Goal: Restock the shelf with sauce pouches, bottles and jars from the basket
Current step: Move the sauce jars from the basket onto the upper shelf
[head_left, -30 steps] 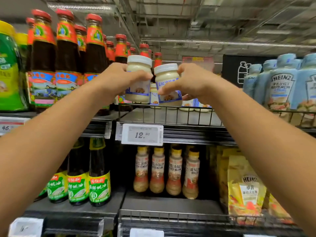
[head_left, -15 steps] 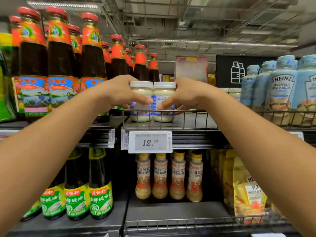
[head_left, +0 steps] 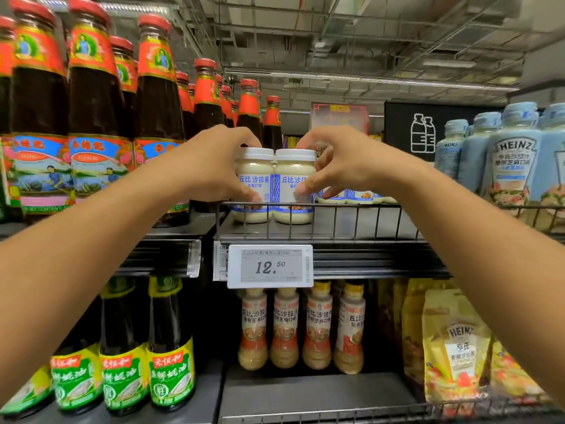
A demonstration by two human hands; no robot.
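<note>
Two white-lidded jars of pale salad dressing stand side by side on the upper wire-fronted shelf point(head_left: 360, 206). My left hand point(head_left: 211, 166) curls round the left jar point(head_left: 253, 191), thumb low on its label and fingers over the lid's far side. My right hand point(head_left: 339, 163) grips the right jar point(head_left: 292, 191) the same way from the right. Both jars touch each other and rest on the shelf floor behind the rail. More jars of the same kind point(head_left: 351, 195) stand further back, partly hidden by my right hand. No basket is in view.
Tall dark red-capped sauce bottles point(head_left: 91, 111) crowd the shelf to the left. Pale blue Heinz bottles point(head_left: 513, 160) stand to the right. Below a 12.50 price tag point(head_left: 270, 266) are small dressing bottles point(head_left: 301, 328), green-labelled bottles point(head_left: 122, 371) and yellow pouches point(head_left: 455, 344).
Both hands have lowered the two jars from above the rail down onto the shelf, bringing them together. They now stand on the shelf floor with my fingers still round them.
</note>
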